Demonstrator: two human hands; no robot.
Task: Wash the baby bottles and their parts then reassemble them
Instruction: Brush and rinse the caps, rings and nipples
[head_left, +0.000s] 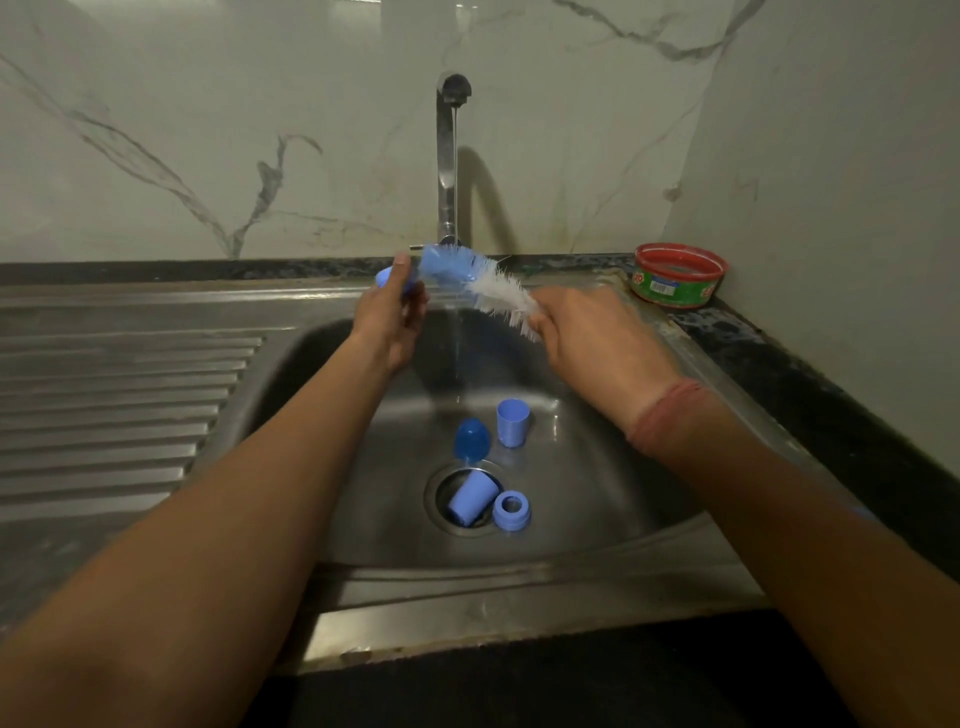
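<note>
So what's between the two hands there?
In the head view, a bottle brush spans from left hand to right hand, crossing the tap's water stream.

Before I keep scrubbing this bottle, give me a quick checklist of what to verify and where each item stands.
1. Left hand grips the blue bottle: ok.
2. Right hand holds the bottle brush, bristles entering the bottle: ok.
3. Tap running, stream falling past the bottle: ok.
4. Four loose blue parts in the sink, one part lying over the drain: not ok.
5. Soap tub within reach: ok.
6. Bottle interior clean: cannot tell.
</note>
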